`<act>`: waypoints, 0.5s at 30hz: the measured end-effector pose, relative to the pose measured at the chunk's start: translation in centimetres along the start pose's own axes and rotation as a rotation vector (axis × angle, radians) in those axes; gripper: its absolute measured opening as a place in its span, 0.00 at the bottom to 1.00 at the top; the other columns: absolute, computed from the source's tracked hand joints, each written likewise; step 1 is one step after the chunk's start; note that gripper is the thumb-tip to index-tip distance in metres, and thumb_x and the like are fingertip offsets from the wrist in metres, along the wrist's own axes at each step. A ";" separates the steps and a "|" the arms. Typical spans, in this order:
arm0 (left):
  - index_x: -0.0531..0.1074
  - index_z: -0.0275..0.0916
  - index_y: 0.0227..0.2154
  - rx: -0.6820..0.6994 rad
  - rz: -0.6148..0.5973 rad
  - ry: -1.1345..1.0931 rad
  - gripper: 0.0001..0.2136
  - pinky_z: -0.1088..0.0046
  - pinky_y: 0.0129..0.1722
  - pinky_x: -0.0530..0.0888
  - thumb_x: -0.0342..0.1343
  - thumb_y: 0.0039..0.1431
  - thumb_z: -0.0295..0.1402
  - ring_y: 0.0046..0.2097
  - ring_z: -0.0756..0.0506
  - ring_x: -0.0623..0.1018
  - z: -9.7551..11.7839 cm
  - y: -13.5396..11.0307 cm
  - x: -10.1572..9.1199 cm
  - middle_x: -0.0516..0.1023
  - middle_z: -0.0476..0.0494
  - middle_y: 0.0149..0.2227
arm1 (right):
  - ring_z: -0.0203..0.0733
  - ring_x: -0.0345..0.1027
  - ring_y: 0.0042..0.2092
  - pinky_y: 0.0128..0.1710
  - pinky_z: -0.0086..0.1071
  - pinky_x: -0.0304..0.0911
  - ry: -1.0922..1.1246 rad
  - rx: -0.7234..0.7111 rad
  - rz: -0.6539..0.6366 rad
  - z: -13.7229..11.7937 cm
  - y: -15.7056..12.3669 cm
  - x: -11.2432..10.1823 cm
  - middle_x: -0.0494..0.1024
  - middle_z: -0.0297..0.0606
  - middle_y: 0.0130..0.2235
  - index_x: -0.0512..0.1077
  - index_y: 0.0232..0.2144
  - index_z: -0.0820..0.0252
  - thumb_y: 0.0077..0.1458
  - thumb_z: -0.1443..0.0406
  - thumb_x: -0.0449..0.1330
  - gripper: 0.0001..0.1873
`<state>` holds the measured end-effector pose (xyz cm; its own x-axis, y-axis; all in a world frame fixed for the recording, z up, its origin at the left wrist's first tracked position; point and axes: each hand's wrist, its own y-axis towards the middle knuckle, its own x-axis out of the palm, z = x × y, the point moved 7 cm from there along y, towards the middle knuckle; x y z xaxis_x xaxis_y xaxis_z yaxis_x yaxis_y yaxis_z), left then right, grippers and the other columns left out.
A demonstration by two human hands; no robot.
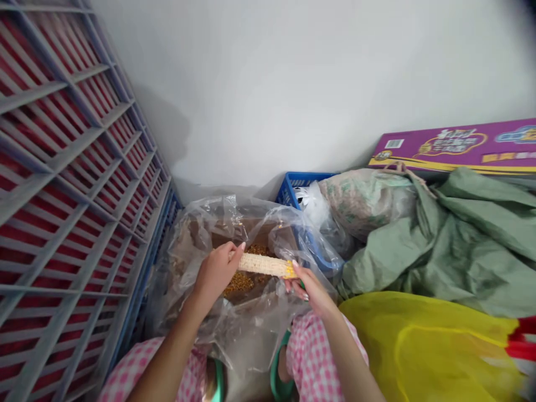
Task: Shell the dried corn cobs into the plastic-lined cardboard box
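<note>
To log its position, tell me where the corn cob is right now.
In the head view, the corn cob is just below centre, held between the left hand and right hand, above loose kernels and clear plastic.

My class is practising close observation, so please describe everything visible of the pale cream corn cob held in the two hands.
The long, pale cream corn cob is roughly cylindrical, its surface dry-looking and pitted, mostly bare. A cluster of yellow kernels sits at its right end. It slopes slightly down toward the right, held above loose golden-brown kernels surrounded by crumpled clear plastic sheeting. The left hand grips its left end, mostly hiding it; the right hand holds the kernelled end.
</note>
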<state>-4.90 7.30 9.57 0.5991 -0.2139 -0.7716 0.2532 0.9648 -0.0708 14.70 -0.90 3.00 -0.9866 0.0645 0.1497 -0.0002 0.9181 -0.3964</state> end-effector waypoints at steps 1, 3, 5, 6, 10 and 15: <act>0.66 0.39 0.23 -0.003 -0.012 0.008 0.21 0.74 0.28 0.59 0.37 0.59 0.47 0.27 0.49 0.68 -0.1 0.0 0.1 0.69 0.49 0.23 | 0.23 0.39 0.13 0.13 0.23 0.33 0.003 0.004 0.016 0.1 0.1 0.0 0.68 0.33 0.16 0.71 0.22 0.65 0.49 0.44 0.53 0.28; 0.68 0.38 0.25 0.004 -0.039 0.012 0.22 0.73 0.29 0.62 0.36 0.60 0.47 0.29 0.48 0.70 -0.3 0.0 0.4 0.71 0.47 0.25 | 0.23 0.40 0.13 0.13 0.24 0.34 0.007 -0.001 0.061 0.2 0.3 -0.1 0.66 0.32 0.15 0.70 0.20 0.65 0.48 0.44 0.53 0.28; 0.70 0.37 0.30 0.046 0.006 -0.002 0.20 0.71 0.35 0.65 0.38 0.60 0.45 0.34 0.47 0.73 -0.4 0.0 0.2 0.74 0.43 0.33 | 0.23 0.40 0.13 0.13 0.24 0.34 0.008 -0.006 0.113 0.2 0.5 -0.2 0.64 0.32 0.13 0.68 0.17 0.65 0.48 0.44 0.54 0.29; 0.71 0.37 0.32 0.079 0.064 -0.009 0.18 0.70 0.39 0.66 0.40 0.60 0.44 0.39 0.46 0.73 -0.4 0.1 -0.2 0.74 0.41 0.38 | 0.23 0.41 0.13 0.13 0.24 0.34 0.007 -0.002 0.139 0.3 0.6 -0.3 0.64 0.32 0.13 0.67 0.16 0.65 0.47 0.44 0.54 0.29; 0.73 0.38 0.24 0.171 0.297 -0.014 0.16 0.67 0.49 0.65 0.45 0.59 0.40 0.44 0.45 0.73 0.1 0.0 -2.4 0.76 0.42 0.40 | 0.24 0.42 0.13 0.13 0.24 0.34 -0.020 0.036 0.270 0.5 0.8 -1.0 0.63 0.30 0.13 0.68 0.18 0.65 0.46 0.42 0.53 0.30; 0.72 0.40 0.41 0.385 0.492 -0.063 0.12 0.67 0.50 0.68 0.47 0.59 0.35 0.48 0.47 0.73 3.1 -2.9 -5.6 0.74 0.42 0.45 | 0.26 0.45 0.14 0.14 0.25 0.37 -0.129 0.006 0.351 0.5 0.8 -1.8 0.63 0.30 0.14 0.69 0.18 0.64 0.45 0.43 0.55 0.28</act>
<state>-6.64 5.26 16.03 0.7557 0.2211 -0.6165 0.1851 0.8308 0.5249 16.35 -0.45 1.94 -0.9392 0.3247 -0.1118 0.3414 0.8466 -0.4084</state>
